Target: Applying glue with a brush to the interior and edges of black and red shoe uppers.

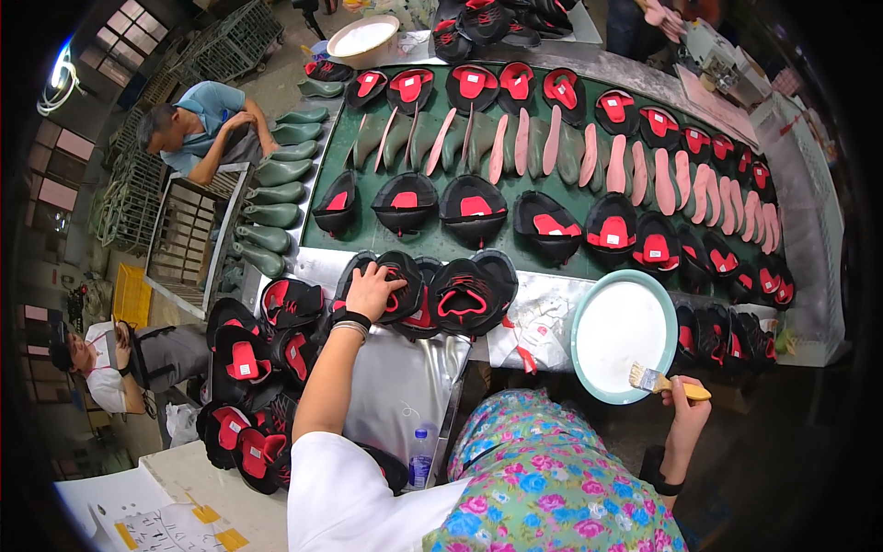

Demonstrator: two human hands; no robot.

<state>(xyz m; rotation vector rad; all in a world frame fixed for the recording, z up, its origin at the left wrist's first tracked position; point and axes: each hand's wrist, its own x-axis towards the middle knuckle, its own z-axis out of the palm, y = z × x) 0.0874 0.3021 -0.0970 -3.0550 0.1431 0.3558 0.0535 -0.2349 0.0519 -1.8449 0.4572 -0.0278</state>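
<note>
My left hand (370, 293) lies over a black and red shoe upper (403, 281) on the metal table edge, its fingers curved onto the upper. More uppers stand right beside it, among them one with red laces and a red lining (463, 293). At the right, my right hand (685, 402) grips the yellow handle of a paintbrush (651, 378). The pale bristles are above the near rim of a teal basin (577, 331) holding white liquid (621, 331); whether they touch the liquid I cannot tell.
Shoe uppers and pink insoles (552, 140) line the green table (441, 239), with green shoe lasts (271, 214) along its left edge. A pile of uppers (246, 359) sits left of me, near a water bottle (420, 457). A person in blue (207, 120) sits beyond the metal rack (195, 235).
</note>
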